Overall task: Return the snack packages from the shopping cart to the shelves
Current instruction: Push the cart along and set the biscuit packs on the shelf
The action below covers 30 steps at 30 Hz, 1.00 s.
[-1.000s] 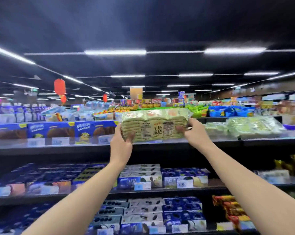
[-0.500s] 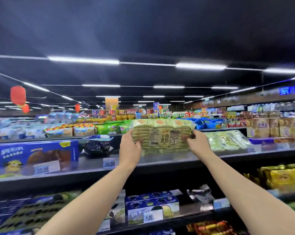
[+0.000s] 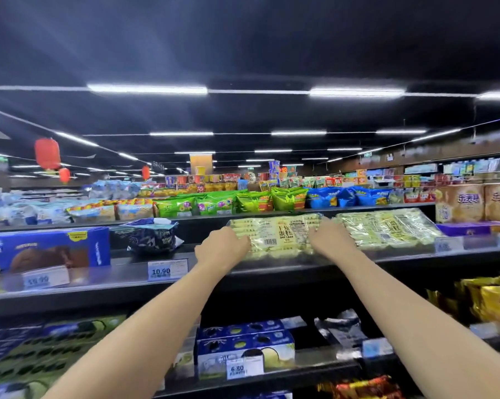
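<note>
Cake pack [image 3: 277,239] is lying flat on the upper shelf [image 3: 122,273], label up. I'd call this the tail end of the put-it-back step: it's down, but neither of the hands has let go yet.

Left to right along that shelf:

- There's a blue box [image 3: 47,251] at the far left, then a dark bag [image 3: 149,236], then a bare stretch with the 10.90 tag [image 3: 167,269] on the lip. None of that touches the pack.
- Left hand [image 3: 222,249] is at the pack's left end, with its back to the camera. Its fingers are curled in round the edge, so it's gripping and not just resting. The fingertips are hidden.
- Right hand [image 3: 332,243] is at the right end. The thumb lies on top near the label, and the fingers bend over the far side, where the pack meets its twin [image 3: 386,228] just beside it. That reads as a hold too, maybe a looser one.
- The twin looks like the same product, so the spot seems right.

Next move, my guess: ease both hands open and draw them back without dragging the pack along. It sits close to the front lip, so a small push back to line it up with the twin wouldn't hurt. The film looks slick and should slide easily. Just don't shove the neighbours.
</note>
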Tool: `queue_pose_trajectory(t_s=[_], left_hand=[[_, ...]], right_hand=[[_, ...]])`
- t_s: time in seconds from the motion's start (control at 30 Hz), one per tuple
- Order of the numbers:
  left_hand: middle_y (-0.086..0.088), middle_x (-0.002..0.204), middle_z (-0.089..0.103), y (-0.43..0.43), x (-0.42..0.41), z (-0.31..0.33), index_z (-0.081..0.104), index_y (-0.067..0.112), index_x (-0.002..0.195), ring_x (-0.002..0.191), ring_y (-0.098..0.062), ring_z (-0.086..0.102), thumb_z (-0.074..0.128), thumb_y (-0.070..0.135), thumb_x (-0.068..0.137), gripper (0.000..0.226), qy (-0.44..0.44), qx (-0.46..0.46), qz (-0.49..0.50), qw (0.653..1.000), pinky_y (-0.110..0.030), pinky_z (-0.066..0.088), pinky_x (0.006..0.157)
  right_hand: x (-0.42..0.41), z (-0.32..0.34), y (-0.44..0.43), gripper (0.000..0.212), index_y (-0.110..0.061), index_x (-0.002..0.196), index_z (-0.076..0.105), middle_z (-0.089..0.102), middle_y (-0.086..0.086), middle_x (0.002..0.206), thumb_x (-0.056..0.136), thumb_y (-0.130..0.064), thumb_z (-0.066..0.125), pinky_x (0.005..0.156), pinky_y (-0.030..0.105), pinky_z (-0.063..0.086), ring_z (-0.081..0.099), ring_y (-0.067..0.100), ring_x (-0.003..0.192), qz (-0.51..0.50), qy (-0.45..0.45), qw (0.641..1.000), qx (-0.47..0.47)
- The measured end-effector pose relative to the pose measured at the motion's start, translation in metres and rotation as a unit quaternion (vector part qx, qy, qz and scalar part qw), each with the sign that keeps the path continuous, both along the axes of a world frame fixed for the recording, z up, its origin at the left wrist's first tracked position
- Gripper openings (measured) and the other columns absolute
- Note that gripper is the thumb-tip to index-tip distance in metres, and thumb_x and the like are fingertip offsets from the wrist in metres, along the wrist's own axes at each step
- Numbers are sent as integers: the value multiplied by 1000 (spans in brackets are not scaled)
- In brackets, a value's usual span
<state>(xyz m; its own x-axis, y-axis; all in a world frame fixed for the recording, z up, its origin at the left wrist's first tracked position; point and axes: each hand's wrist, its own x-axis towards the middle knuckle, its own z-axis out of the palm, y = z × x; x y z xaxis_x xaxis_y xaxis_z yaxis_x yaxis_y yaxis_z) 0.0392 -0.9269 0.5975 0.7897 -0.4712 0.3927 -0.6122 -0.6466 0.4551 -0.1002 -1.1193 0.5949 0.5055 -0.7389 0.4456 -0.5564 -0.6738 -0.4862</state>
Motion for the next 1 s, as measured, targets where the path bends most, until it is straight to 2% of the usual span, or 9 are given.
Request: queue_pose_trajectory(t_s=[0.1,0.23,0.37,0.47,0.57,0.67,0.77,0.9,1.0], left_hand=[[-3,97,63,2,-3,-3,56,18,96,89,-28,62,41,54,90,40,-16,9,11,1000,-47,49,95],[-2,99,62,3,-6,-8,54,17,117,96,-30,62,34,60,92,53,-47,30,33,998,-52,42,100],[-7,116,65,1,-8,-13,52,16,127,113,-33,59,31,59,96,58,-75,45,59,994,-57,33,108],[-5,131,60,7,-10,-31,53,18,135,125,-33,52,28,60,98,61,-141,36,72,987,-58,28,112],[-3,129,61,28,-14,-54,58,20,132,124,-32,50,33,57,99,55,-236,4,70,969,-57,27,113],[-5,129,60,65,-17,-73,62,19,125,125,-32,48,37,51,97,49,-315,-12,35,948,-52,32,112],[-7,129,60,121,-23,-96,62,18,124,125,-31,50,41,46,94,46,-347,0,22,937,-48,41,106],[-3,118,65,223,-29,-141,64,20,120,112,-28,58,51,43,92,39,-338,38,41,939,-45,46,99],[-3,107,65,317,-30,-189,65,20,110,100,-29,60,47,42,90,35,-300,96,89,945,-42,45,90]], right_hand=[[-1,-9,1,67,-5,155,24,61,21,129,99,-41,35,96,46,52,60,35,115,-7,11,1000,-14],[-2,-12,6,66,-3,154,27,31,26,156,102,-43,33,112,50,37,37,39,140,-36,30,997,-57],[10,-20,16,61,-13,152,34,26,22,159,103,-48,28,117,54,26,23,38,146,-23,23,994,-107],[17,-29,28,58,-21,152,36,19,21,162,103,-51,26,121,55,16,14,38,150,-9,-3,991,-132],[16,-39,53,56,-22,150,39,22,15,163,103,-50,27,123,54,10,12,34,152,25,-7,987,-156],[17,-54,97,50,-24,145,45,29,11,161,103,-47,32,122,51,14,16,30,151,86,-27,982,-169],[25,-76,158,43,-21,138,55,45,8,150,101,-40,43,116,46,26,33,27,143,138,-57,965,-214],[45,-122,258,36,-18,125,66,60,7,134,96,-36,56,104,46,43,53,27,127,220,-80,945,-229],[61,-167,344,31,-17,114,70,67,6,120,92,-35,58,93,44,52,61,28,115,303,-53,927,-214]])
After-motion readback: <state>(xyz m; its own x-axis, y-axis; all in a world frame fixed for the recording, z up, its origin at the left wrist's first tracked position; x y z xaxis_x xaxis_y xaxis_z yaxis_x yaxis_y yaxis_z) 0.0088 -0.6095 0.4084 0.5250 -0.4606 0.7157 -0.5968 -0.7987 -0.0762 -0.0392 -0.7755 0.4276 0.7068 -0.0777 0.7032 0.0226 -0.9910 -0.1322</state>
